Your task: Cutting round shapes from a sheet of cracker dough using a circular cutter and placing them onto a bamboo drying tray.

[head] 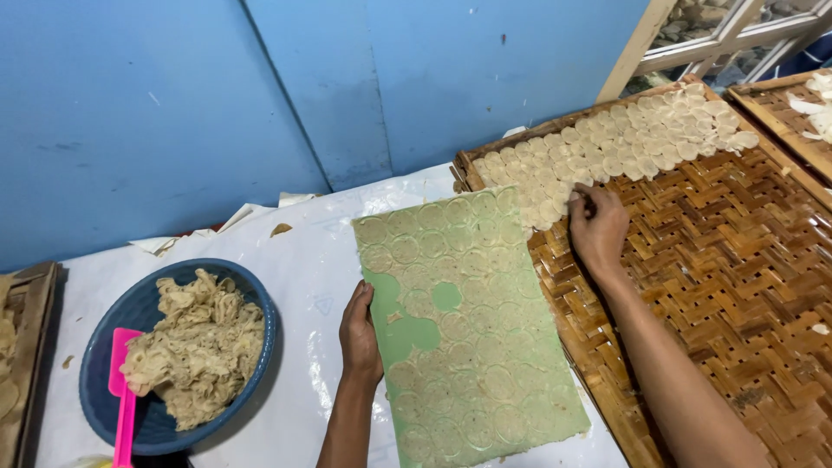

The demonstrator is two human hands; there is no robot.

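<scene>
The left hand [360,334] rests flat, fingers together, on the left edge of the green dough sheet [468,329]. The right hand [596,227] pinches a dough disc [574,196] at the woven bamboo tray's [737,286] near rows.

head view | looks steeply down, forward | close over table [303,260] | single view

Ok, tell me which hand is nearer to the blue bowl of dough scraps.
Left. The left hand rests on the left edge of the green sheet, just right of the blue bowl. The right hand is far across, on the woven tray.
</scene>
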